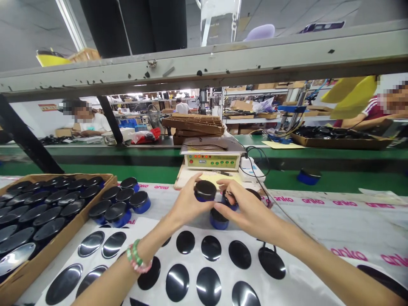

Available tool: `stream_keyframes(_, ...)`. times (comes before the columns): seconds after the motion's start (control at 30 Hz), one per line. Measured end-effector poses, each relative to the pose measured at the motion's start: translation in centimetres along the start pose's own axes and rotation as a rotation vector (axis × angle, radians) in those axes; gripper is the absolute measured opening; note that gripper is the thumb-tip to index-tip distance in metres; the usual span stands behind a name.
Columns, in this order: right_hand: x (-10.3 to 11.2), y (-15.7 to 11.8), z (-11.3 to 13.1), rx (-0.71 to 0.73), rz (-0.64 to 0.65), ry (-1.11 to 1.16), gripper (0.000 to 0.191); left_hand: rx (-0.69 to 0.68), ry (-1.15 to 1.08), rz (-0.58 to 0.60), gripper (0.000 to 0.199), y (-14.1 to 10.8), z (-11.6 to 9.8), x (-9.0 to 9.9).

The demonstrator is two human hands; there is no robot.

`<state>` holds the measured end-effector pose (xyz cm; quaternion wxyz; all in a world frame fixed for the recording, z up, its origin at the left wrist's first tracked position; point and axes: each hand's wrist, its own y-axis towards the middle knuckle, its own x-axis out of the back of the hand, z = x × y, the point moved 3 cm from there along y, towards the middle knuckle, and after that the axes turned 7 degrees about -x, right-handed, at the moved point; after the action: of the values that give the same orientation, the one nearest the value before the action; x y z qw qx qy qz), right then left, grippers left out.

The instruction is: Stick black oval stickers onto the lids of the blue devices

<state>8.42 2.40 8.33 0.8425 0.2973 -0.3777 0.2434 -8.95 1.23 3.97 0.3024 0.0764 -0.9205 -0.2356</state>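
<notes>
My left hand [188, 197] is closed on a round blue piece with a glossy black top [205, 191], gripping it between thumb and fingers above the table. Close on its right is my right hand [240, 204], thumb and forefinger apart and curved toward that piece; whether they touch it I cannot tell. Behind my right fingers another black-topped blue piece [230, 199] is partly hidden. One more such piece [219, 219] stands just below my two thumbs. In front of me lies a white sheet [223, 293] bearing rows of shiny black discs [208, 285].
A cardboard tray [108, 180] full of black-topped pieces is at left, with several loose pieces [117, 212] beside it. A control box [212, 161] with cables stands ahead. Another piece [308, 176] sits on the green belt [280, 163]. Overhead runs a shelf beam [178, 63]. Other people work beyond.
</notes>
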Motion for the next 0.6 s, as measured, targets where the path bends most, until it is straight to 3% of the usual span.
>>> stream_keyframes(0.1, 0.3, -0.1, 0.9, 0.003, -0.019, 0.034, 0.036, -0.049, -0.066, 0.067, 0.093, -0.8, -4.4, 0.3)
stream_keyframes(0.2, 1.0, -0.4, 1.3, -0.017, 0.013, 0.136, 0.033, -0.061, -0.063, 0.089, 0.090, -1.2, -6.7, 0.6)
stream_keyframes(0.3, 1.6, -0.8, 1.2, -0.049, 0.007, 0.248, 0.032, -0.085, -0.031, 0.097, 0.088, -1.4, -7.3, 0.5)
stream_keyframes(0.47, 1.1, -0.8, 0.3, -0.156, -0.123, 0.200, 0.022, -0.200, 0.120, 0.123, 0.085, -2.0, -7.6, -0.6)
stream_keyframes(0.6, -0.1, 0.0, -0.3, -0.168, -0.108, 0.185, 0.026, -0.193, 0.246, 0.161, 0.084, -1.7, -5.9, -1.6)
